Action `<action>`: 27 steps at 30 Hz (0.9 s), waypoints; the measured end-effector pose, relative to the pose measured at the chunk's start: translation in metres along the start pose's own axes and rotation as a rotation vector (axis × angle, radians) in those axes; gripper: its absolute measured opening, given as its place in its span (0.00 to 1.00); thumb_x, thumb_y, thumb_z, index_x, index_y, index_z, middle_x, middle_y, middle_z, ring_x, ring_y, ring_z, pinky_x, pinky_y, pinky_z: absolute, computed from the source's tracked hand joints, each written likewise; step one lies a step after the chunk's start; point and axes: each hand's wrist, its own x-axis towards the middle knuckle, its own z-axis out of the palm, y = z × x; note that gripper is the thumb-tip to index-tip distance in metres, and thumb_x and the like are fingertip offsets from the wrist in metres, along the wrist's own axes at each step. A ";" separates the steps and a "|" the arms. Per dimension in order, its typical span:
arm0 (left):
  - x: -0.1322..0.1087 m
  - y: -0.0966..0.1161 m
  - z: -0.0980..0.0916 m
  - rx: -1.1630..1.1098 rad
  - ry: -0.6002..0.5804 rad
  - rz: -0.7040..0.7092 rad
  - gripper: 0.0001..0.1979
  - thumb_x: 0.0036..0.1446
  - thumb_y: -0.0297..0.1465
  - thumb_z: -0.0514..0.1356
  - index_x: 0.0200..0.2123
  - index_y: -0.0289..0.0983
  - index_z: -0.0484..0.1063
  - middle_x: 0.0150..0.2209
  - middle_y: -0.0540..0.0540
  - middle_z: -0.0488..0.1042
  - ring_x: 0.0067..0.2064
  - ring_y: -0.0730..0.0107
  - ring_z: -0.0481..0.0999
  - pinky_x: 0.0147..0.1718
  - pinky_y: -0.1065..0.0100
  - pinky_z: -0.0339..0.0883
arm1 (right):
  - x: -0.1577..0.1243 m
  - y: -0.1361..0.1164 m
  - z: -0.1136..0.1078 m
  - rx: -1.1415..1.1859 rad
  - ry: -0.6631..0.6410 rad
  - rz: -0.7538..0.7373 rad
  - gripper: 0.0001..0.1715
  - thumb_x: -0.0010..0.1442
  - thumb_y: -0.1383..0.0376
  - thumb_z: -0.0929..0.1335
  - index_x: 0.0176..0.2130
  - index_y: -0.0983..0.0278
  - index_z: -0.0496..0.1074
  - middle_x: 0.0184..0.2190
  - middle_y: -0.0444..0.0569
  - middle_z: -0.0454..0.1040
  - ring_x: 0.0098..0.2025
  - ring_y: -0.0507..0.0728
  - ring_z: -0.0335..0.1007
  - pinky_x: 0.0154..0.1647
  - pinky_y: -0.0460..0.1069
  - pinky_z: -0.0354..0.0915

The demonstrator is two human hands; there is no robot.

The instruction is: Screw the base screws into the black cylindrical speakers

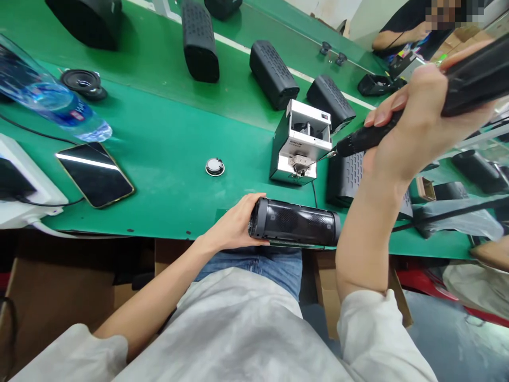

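Note:
My left hand (pixel 240 223) grips the left end of a black speaker body (pixel 296 222), which lies lengthwise at the table's front edge. In my right hand (pixel 417 124) is a black electric screwdriver (pixel 366 137), held slanting down to the left. Its bit tip reaches the front of a silver and black screw feeder (pixel 302 140), by the small metal outlet. Whether a screw sits on the tip is too small to tell. A small round silver part (pixel 215 166) lies on the green mat, left of the feeder.
Several black speaker housings (pixel 273 74) stand along the back and beside the feeder. At left are a phone (pixel 95 174), a water bottle (pixel 55 98), a round speaker driver (pixel 82 83) and a white box (pixel 24 185) with cables. Another person (pixel 413 32) is at the far right.

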 end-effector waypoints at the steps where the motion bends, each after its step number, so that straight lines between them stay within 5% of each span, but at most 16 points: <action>1: 0.000 0.000 0.000 0.004 0.002 0.001 0.59 0.54 0.44 0.84 0.78 0.44 0.55 0.74 0.31 0.69 0.75 0.32 0.73 0.75 0.36 0.70 | 0.000 0.003 0.001 -0.015 -0.023 -0.010 0.12 0.63 0.64 0.67 0.46 0.56 0.61 0.29 0.35 0.60 0.17 0.45 0.51 0.17 0.45 0.50; 7: -0.001 -0.002 0.002 0.031 0.002 0.002 0.60 0.54 0.44 0.84 0.79 0.44 0.53 0.74 0.30 0.68 0.75 0.32 0.73 0.75 0.36 0.70 | -0.003 0.023 0.002 -0.081 -0.080 -0.062 0.09 0.66 0.64 0.67 0.46 0.56 0.62 0.38 0.42 0.66 0.18 0.42 0.47 0.14 0.47 0.52; 20: -0.001 0.000 -0.001 0.020 -0.004 -0.038 0.60 0.53 0.44 0.85 0.79 0.45 0.54 0.75 0.32 0.67 0.76 0.33 0.73 0.75 0.38 0.71 | -0.005 -0.001 0.000 -0.115 -0.253 0.041 0.12 0.66 0.63 0.67 0.44 0.49 0.59 0.28 0.35 0.49 0.17 0.50 0.50 0.16 0.54 0.54; 24: -0.001 0.000 -0.001 0.028 -0.001 -0.023 0.61 0.53 0.43 0.84 0.79 0.45 0.53 0.75 0.31 0.67 0.76 0.34 0.72 0.76 0.39 0.70 | -0.010 -0.021 -0.006 -0.062 -0.220 0.106 0.13 0.61 0.62 0.69 0.43 0.51 0.61 0.25 0.33 0.52 0.17 0.50 0.50 0.15 0.53 0.53; 27: 0.000 0.000 -0.002 0.046 -0.001 -0.014 0.60 0.53 0.44 0.84 0.79 0.43 0.53 0.75 0.31 0.68 0.76 0.33 0.73 0.76 0.39 0.70 | -0.001 -0.056 -0.035 -0.034 -0.144 0.178 0.11 0.57 0.61 0.71 0.38 0.53 0.64 0.23 0.34 0.55 0.18 0.49 0.53 0.14 0.49 0.51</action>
